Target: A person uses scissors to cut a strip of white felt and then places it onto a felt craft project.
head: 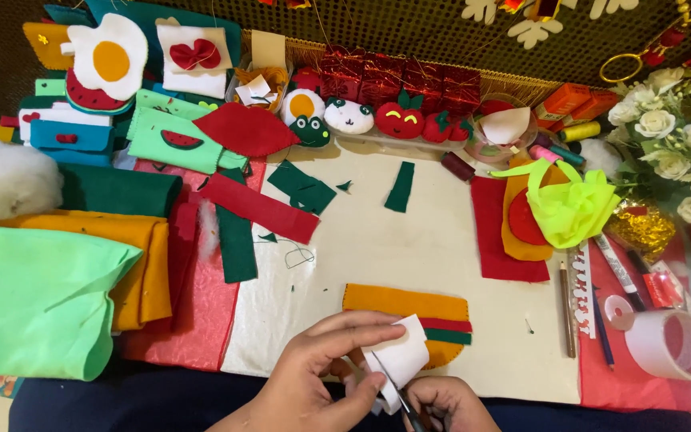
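Midway through a cut, a white felt piece [400, 358] sits pinched in the left hand [313, 376] at the table's near edge, while the right hand [445, 404] closes around scissors [397, 398] biting its lower edge. Behind lies a layered orange, red and green felt burger [409, 308]; felt scraps [305, 188] lie uncut.

Shiny red gift boxes [393, 80] line the back edge, with two orange cartons [577, 102] stacked to their right.

A fried-egg felt piece [109, 54] lies far left; white artificial roses [676, 136] stand right, near a tape roll [670, 343]; folded green felt [37, 298] covers the bench's left.
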